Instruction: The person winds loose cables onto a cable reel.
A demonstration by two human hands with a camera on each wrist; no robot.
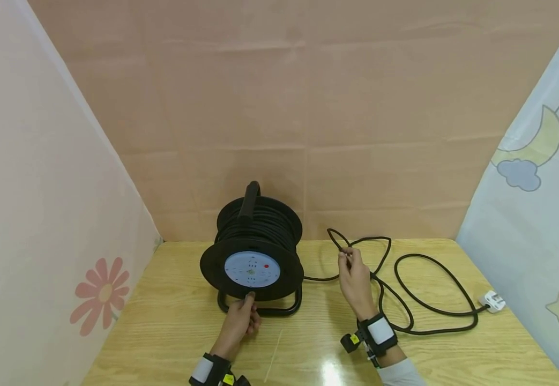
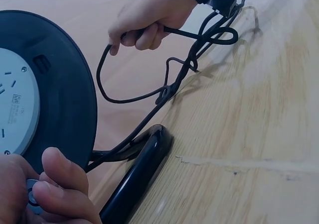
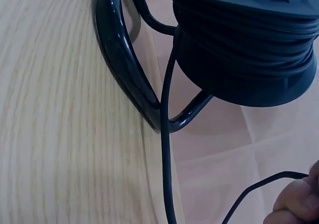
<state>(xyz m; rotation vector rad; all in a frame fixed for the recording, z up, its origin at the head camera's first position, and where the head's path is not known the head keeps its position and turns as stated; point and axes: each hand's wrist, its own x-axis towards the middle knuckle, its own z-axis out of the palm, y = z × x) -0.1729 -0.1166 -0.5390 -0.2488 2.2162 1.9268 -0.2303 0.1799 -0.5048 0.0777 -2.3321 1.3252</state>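
A black cable reel (image 1: pixel 211 268) stands on the table, with a pale socket panel (image 1: pixel 252 269) on its front disc. My left hand (image 1: pixel 240 319) is at the lower rim of that disc. In the left wrist view its fingers curl round a small round knob (image 2: pixel 33 198), partly covered by the hand. To the right of the reel, my right hand (image 1: pixel 356 284) grips the black cable (image 1: pixel 435 308), raised over the table in the left wrist view. The cable runs from the wound drum (image 3: pixel 249 50) past the reel's tube stand (image 3: pixel 124 69).
Loose cable loops cross one another on the right of the wooden table (image 1: pixel 173 332). The cable ends in a white plug (image 1: pixel 493 301) near the right edge. A brown paper backdrop (image 1: pixel 308 134) rises behind, and patterned sheets (image 1: pixel 67 214) flank both sides.
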